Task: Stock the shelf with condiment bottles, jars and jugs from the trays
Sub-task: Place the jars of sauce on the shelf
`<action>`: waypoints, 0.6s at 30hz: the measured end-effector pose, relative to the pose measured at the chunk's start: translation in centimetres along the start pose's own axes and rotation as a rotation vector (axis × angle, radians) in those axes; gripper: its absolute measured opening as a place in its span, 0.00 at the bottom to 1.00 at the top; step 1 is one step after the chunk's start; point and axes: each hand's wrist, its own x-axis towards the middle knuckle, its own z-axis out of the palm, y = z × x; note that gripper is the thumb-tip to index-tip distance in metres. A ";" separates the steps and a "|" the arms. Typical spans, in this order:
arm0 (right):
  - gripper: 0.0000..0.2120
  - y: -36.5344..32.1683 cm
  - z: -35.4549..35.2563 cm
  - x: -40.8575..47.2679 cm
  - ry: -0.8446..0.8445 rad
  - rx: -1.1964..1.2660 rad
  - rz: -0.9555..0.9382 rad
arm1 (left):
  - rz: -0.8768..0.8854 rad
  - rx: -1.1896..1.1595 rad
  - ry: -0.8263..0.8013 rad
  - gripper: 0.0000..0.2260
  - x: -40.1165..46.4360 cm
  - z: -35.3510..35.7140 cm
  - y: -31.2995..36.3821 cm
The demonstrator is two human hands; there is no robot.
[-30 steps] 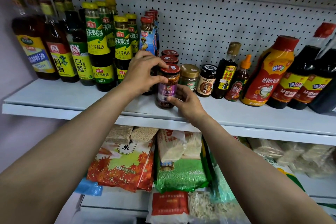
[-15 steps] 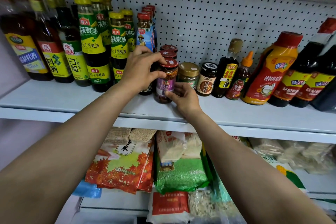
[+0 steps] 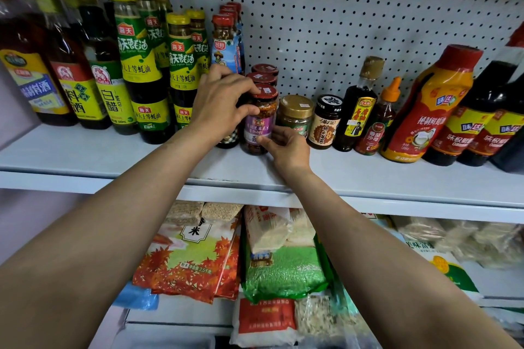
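Red-lidded chili sauce jar stands on the shelf, fronting two matching jars, left hand gripping its lid, right hand pinching its base; best squared label-forward, just beside the gold-lidded jar.

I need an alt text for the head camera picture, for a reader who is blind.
Two hands hold a red-lidded chili jar upright on a white shelf: the left hand grips its lid, the right hand its base. Sauce bottles and jars stand on both sides.
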 end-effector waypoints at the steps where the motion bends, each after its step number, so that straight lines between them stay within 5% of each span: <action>1: 0.21 -0.1 0.1 0.0 0.002 0.003 0.002 | 0.000 0.009 0.000 0.18 0.0 0.0 0.0; 18: 0.20 -1.9 0.1 -1.3 0.032 -0.072 0.004 | 0.021 0.040 0.016 0.17 0.1 0.4 -0.4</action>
